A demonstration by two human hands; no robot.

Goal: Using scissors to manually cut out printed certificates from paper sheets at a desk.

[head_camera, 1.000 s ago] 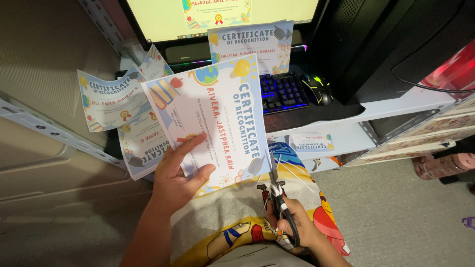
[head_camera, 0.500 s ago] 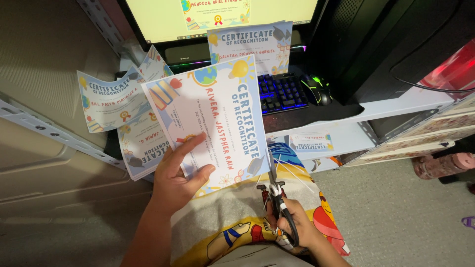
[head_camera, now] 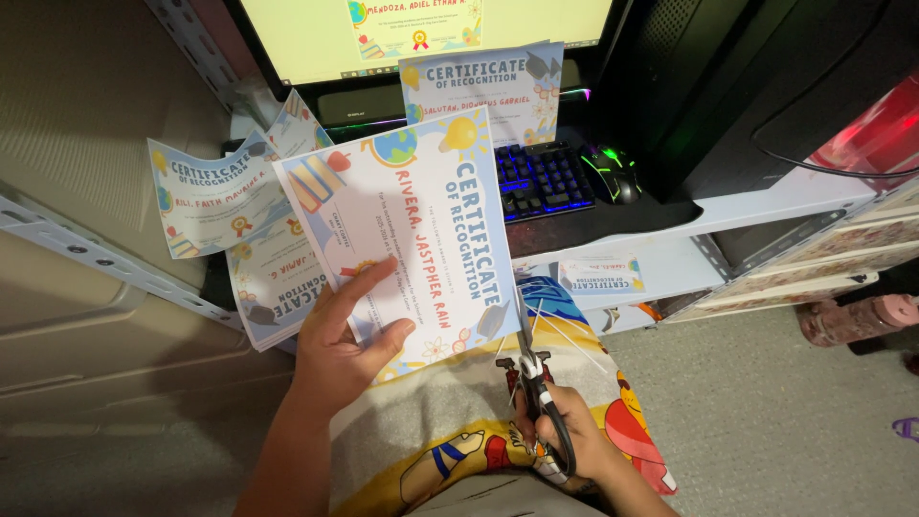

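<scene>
While gripped: certificate (head_camera: 407, 230) between fingers (head_camera: 369, 287)

Monitor (head_camera: 421, 38) stood at top centre, lit, showing a colourful certificate layout. One printed certificate (head_camera: 483, 91) leaned upright against its base. Backlit keyboard (head_camera: 541, 180) lay just right of it, blue glow, with a black mouse (head_camera: 615, 172) lit green beside. Dark computer tower (head_camera: 747, 86) occupied the upper right. Further certificates (head_camera: 215, 196) fanned out at left. Sticker sheets (head_camera: 814, 254) rested on the white shelf (head_camera: 670, 258). Pink bottle (head_camera: 857, 318) lay on the grey floor.
</scene>
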